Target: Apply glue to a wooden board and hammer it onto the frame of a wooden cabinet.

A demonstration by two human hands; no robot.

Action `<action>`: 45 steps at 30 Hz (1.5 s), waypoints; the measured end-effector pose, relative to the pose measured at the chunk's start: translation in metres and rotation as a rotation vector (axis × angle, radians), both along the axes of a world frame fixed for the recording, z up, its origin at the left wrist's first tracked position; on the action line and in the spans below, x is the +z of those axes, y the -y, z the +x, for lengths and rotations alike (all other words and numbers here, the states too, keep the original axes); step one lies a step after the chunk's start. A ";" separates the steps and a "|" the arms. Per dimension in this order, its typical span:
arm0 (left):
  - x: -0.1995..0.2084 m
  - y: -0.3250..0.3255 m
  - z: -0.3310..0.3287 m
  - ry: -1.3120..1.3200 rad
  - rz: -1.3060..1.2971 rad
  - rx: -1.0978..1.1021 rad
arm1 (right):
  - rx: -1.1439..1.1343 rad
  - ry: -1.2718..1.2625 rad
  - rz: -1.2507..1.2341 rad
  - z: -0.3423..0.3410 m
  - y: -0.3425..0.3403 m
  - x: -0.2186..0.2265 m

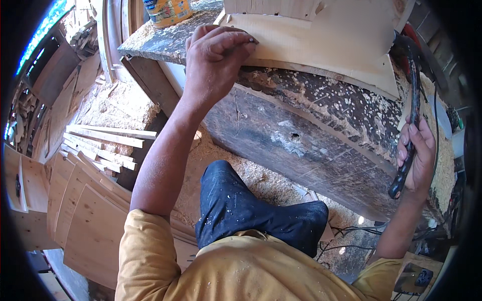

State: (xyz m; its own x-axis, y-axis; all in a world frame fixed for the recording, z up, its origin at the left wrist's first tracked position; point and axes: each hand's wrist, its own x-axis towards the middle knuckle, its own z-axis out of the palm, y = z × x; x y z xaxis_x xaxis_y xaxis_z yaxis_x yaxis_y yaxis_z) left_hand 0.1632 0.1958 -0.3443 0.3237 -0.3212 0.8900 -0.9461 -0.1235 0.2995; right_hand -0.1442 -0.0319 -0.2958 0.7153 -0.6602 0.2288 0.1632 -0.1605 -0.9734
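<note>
My left hand (213, 62) is closed in a pinch over the near left part of a pale wooden board (321, 42). Between its fingertips a small dark nail (254, 41) shows only in part. My right hand (419, 150) wraps round the lower handle of a hammer (413, 95), held upright at the right end of the bench. The hammer's handle is dark and worn; its head is at the top, near the board's right edge, and is hard to make out. Another plywood piece (271, 7) lies at the board's far edge, with small dark nail heads along it.
The dark, worn workbench (346, 103) is strewn with wood chips. A yellow tub (168, 12) stands on its far left. To the left are thin wooden strips (103, 145) and curved plywood panels (95, 226). Sawdust covers the floor; black cables (351, 246) lie at lower right.
</note>
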 end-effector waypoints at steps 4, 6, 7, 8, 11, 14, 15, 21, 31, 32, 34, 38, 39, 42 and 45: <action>-0.001 0.001 -0.001 -0.123 -0.031 -0.006 | 0.011 0.031 -0.084 0.000 -0.009 0.002; -0.001 0.001 0.000 -0.161 -0.055 -0.026 | -0.011 0.081 -0.243 0.001 -0.018 0.004; -0.002 0.001 -0.001 -0.201 -0.075 -0.042 | -0.018 0.083 -0.245 0.001 -0.023 0.004; -0.002 0.002 0.000 -0.202 -0.079 -0.045 | -0.053 0.076 -0.311 0.002 -0.028 0.006; -0.002 0.005 0.000 -0.115 -0.071 0.011 | -0.090 0.013 -0.480 0.006 -0.038 0.011; -0.003 0.009 0.000 -0.106 -0.076 0.061 | -0.131 -0.063 -0.701 0.014 -0.045 0.009; -0.004 0.010 0.000 -0.106 -0.095 0.067 | -0.162 -0.101 -0.820 0.017 -0.047 0.007; -0.006 0.011 0.002 -0.061 -0.119 0.085 | -0.128 -0.062 -1.247 0.043 -0.053 0.008; -0.006 0.012 0.005 0.030 -0.115 0.131 | 0.008 -0.200 -1.539 0.075 -0.077 0.022; -0.006 0.012 0.006 0.039 -0.128 0.121 | 0.079 -0.308 -1.498 0.073 -0.079 0.024; -0.006 0.012 0.007 0.065 -0.103 0.104 | 0.032 -0.303 -1.421 0.072 -0.081 0.025; -0.006 0.012 0.005 0.050 -0.120 0.110 | -0.013 -0.168 -1.285 0.073 -0.079 0.022; -0.006 0.012 0.004 0.060 -0.110 0.117 | -0.021 -0.108 -1.263 0.075 -0.078 0.022; -0.005 0.010 0.002 0.080 -0.075 0.140 | 0.020 -0.173 -1.540 0.083 -0.074 0.018; -0.004 0.010 0.001 0.080 -0.070 0.144 | 0.032 -0.042 -1.497 0.082 -0.073 0.017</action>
State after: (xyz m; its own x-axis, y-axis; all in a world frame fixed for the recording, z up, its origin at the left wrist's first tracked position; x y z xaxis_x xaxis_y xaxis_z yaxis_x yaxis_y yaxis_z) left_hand 0.1646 0.1863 -0.3481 0.2894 -0.2128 0.9332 -0.9412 -0.2407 0.2370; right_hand -0.0622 0.0413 -0.2790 0.7478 0.1764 0.6401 0.1626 -0.9834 0.0811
